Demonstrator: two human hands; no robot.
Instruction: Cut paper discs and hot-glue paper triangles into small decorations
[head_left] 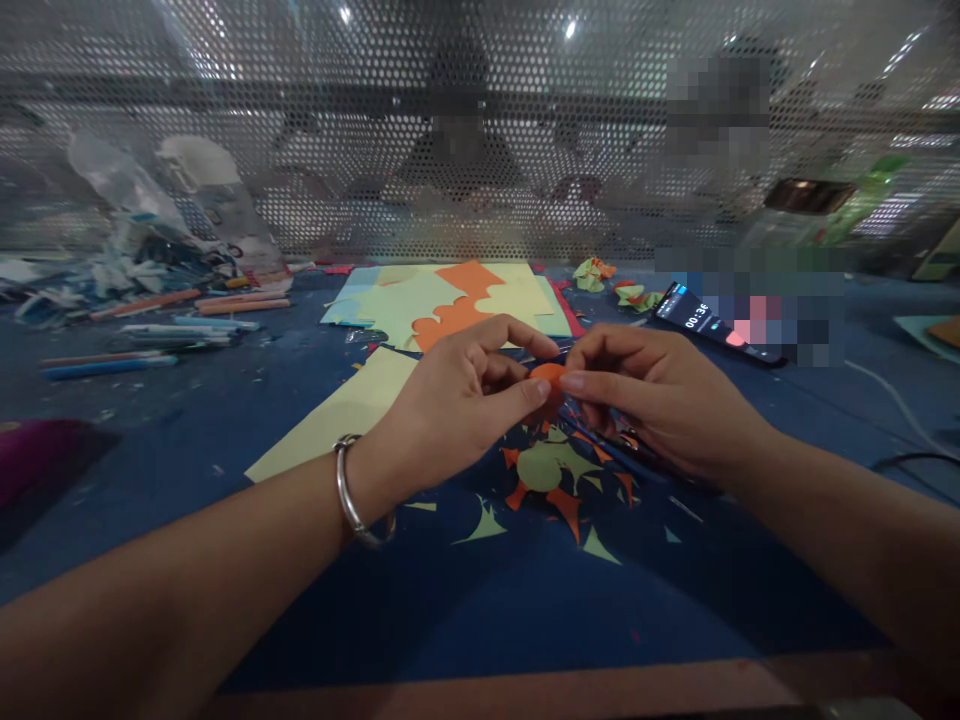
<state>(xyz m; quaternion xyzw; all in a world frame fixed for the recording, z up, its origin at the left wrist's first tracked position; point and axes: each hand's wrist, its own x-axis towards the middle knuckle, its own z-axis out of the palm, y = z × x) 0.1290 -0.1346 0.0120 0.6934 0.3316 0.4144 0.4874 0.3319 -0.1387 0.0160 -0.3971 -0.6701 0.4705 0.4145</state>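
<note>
1. Left hand [465,400] and right hand [660,385]: thumbs and fingers pinched narrow, both holding a small orange paper piece [547,372] above the middle of the desk [420,620].
2. Green and orange scraps [547,467] below, toward near edge.
3. Scalloped orange sheet [471,285] on paler paper [529,288], near far edge.
4. Phone [697,318] toward far right corner.

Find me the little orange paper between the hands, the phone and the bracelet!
Orange paper [547,373]: head view, its upper face.
Phone [714,327]: head view, its screen.
Bracelet [343,484]: head view, its silver band.
</note>
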